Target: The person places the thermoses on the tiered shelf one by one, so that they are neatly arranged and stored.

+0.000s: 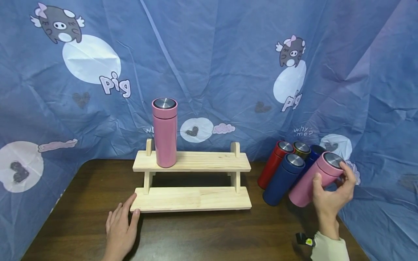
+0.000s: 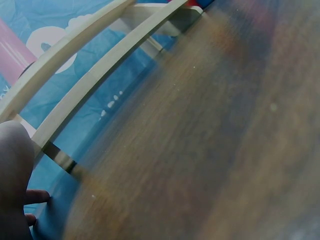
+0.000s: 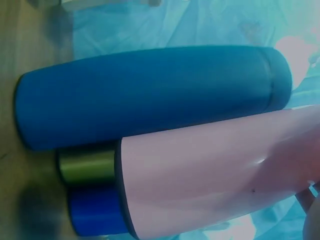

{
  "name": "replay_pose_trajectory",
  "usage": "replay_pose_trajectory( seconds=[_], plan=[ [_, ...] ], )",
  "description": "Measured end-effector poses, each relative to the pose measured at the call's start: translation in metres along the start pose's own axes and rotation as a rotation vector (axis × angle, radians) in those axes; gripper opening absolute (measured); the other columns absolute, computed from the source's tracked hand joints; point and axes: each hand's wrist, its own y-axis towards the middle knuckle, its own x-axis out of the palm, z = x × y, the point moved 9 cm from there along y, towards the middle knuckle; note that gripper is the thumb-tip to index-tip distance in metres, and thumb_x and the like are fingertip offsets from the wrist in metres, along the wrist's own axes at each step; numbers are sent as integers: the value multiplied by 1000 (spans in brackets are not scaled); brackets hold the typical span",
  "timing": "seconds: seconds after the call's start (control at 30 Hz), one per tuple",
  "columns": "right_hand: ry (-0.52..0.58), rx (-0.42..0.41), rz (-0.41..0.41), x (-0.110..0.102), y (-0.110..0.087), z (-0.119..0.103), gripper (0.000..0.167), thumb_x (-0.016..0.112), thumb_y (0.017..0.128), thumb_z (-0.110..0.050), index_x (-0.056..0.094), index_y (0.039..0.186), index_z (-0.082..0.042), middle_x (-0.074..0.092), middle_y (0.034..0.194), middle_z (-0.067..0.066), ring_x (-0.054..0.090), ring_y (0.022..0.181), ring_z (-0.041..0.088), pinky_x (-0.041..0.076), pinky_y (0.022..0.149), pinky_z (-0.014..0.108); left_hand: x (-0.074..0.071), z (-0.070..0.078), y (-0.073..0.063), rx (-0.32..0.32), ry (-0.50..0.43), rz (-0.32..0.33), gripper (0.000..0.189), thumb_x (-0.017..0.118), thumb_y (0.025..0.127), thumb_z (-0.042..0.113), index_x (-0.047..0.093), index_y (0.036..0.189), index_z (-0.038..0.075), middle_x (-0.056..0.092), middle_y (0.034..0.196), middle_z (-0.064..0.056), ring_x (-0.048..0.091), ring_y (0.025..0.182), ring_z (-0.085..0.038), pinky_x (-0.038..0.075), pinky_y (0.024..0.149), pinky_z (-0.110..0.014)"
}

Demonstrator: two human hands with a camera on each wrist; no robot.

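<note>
A pink vacuum flask [image 1: 315, 181] with a steel-topped lid tilts in my right hand [image 1: 334, 199], thumb on the near side and fingers around the lid end. In the right wrist view, the base of this pink flask [image 3: 200, 175] sits higher than those of its neighbours. My left hand [image 1: 121, 228] touches the left end of a two-tier wooden shelf [image 1: 192, 199], fingers mostly straight. On the upper tier, toward the left, stands another pink flask [image 1: 165, 137]. Beside the held flask are a navy flask [image 1: 283, 181], a red flask [image 1: 275, 163] and others.
Behind the navy flask show a gold-green flask [image 1: 302, 148] and a bright blue flask [image 3: 97, 210]. All of this is on a dark wooden table [image 1: 209, 235]. A blue printed cloth [image 1: 209, 65] hangs behind and along the sides. A black strap end [image 1: 305, 239] shows by the right sleeve.
</note>
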Motion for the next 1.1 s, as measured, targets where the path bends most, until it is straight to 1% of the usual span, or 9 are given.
replay_pose_trajectory(
  seconds=[0.1,0.27,0.47,0.6,0.8,0.93,1.1],
  plan=[
    [16,-22,-11,2,3,-12,68,78,77,-16,61,137,13,69,128,-12,63,103,5,48,86,14,-1,1,0,1,-5,0,47,51,118,27,48,162,12,54,157,-37,40,147,-68,14,121,-83],
    [48,-47,-18,3,7,-25,70,79,77,-19,58,136,15,70,130,-8,65,103,7,48,87,14,0,0,0,-5,-5,-5,47,50,118,28,47,162,11,54,157,-38,39,147,-68,14,121,-83],
    [81,-66,-16,5,9,-47,71,80,77,-23,59,134,15,71,128,-7,65,101,7,49,88,14,1,-1,1,-14,1,-19,48,50,118,27,47,163,11,53,158,-38,39,147,-68,13,122,-83],
    [112,-68,-22,8,8,-60,72,80,77,-22,58,133,16,70,126,-6,66,100,9,50,88,15,1,-1,1,-15,2,-22,48,50,118,27,46,163,11,53,159,-37,39,147,-68,13,122,-83],
    [148,-60,-38,12,4,-63,72,80,76,-18,59,134,17,72,123,-4,66,100,10,51,87,16,1,-1,1,-21,6,-29,48,50,118,27,46,163,12,52,159,-37,38,148,-67,13,122,-82],
    [166,-57,-57,16,0,-64,72,81,77,-17,58,136,17,74,123,-2,67,101,11,51,88,16,1,0,0,-19,4,-24,47,50,118,26,46,163,12,53,159,-37,38,148,-67,14,122,-82],
    [191,-55,-90,22,-5,-71,72,83,79,-16,56,136,18,75,125,1,69,103,11,52,91,17,2,-1,1,-16,6,-19,48,50,119,27,46,163,12,53,158,-37,39,147,-67,13,122,-83]
  ],
)
